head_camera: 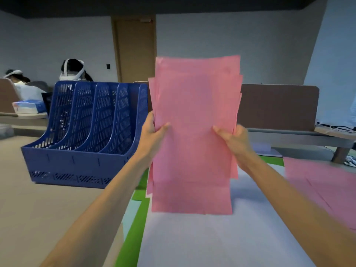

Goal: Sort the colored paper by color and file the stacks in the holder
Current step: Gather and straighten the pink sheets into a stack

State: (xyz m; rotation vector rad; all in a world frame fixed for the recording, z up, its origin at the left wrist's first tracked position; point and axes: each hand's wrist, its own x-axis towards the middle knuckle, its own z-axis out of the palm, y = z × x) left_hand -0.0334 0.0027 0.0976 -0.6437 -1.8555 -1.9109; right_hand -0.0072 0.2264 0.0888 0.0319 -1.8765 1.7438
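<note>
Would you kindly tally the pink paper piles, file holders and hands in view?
Pink paper piles: 2, the held stack and the loose sheets at right
Blue file holder: 1
Hands: 2, left hand and right hand
Total: 5

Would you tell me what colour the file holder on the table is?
The file holder is blue, clearest in the head view.

The pink stack (194,132) is standing upright with kinda ragged edges, pinched at its sides by the left hand (154,132) and right hand (238,140). The blue mesh holder (84,135) with four slots sits just left of it. More pink sheets (323,185) lie flat on the right, with green sheets (137,218) and pale lavender sheets (192,239) flat below the stack.
</note>
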